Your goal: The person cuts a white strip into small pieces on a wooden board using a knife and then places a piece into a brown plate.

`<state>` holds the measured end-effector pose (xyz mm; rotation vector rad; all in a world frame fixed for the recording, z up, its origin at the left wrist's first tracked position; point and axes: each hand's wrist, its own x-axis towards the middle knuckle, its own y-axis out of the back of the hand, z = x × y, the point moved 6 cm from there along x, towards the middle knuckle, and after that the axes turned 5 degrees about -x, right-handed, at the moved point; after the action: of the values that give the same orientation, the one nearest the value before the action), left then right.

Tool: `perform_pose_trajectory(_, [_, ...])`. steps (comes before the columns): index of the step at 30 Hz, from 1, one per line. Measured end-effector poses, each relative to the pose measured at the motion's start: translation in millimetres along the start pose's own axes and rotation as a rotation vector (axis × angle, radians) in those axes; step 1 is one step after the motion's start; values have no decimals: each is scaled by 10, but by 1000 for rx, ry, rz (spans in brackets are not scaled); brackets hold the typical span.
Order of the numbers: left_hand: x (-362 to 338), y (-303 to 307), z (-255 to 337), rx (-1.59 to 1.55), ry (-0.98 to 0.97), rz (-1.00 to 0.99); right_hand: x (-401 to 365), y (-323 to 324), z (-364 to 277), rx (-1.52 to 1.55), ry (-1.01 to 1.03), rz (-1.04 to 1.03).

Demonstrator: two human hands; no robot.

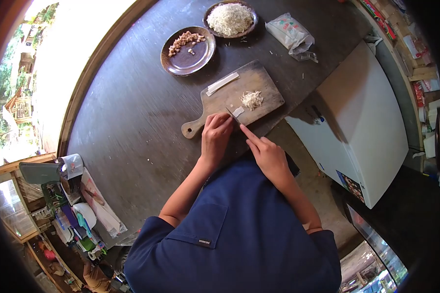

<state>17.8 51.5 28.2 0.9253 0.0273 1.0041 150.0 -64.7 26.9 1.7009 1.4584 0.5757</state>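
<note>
My right hand (268,155) is closed on a knife (234,115), index finger stretched along it, the handle hidden in my grip. The blade points away over the near edge of a wooden cutting board (212,108). My left hand (217,134) is at the board's near edge beside the blade, fingers curled together; what they pinch is hidden. Just past the blade lies a small flat white piece (238,112). A little heap of thin pale shreds (252,100) sits on the board's right part. Toward the far edge rests a long white slab (223,84).
Beyond the board stand a dark plate (187,64) with brown diced pieces (186,42) and a bowl (253,24) heaped with pale shreds (230,18). A plastic bag (291,35) lies right of them. A white chest freezer (357,122) stands right; utensils (83,215) crowd the left.
</note>
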Motion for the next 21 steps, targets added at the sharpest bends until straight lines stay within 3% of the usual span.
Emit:
perform_pose_trajectory(3, [-28, -25, 8, -17, 25, -6, -90, -36, 60, -4, -66, -49])
perform_pose_trajectory(21, [-24, -4, -3, 2, -9, 8, -30, -11, 25, 29, 19, 56])
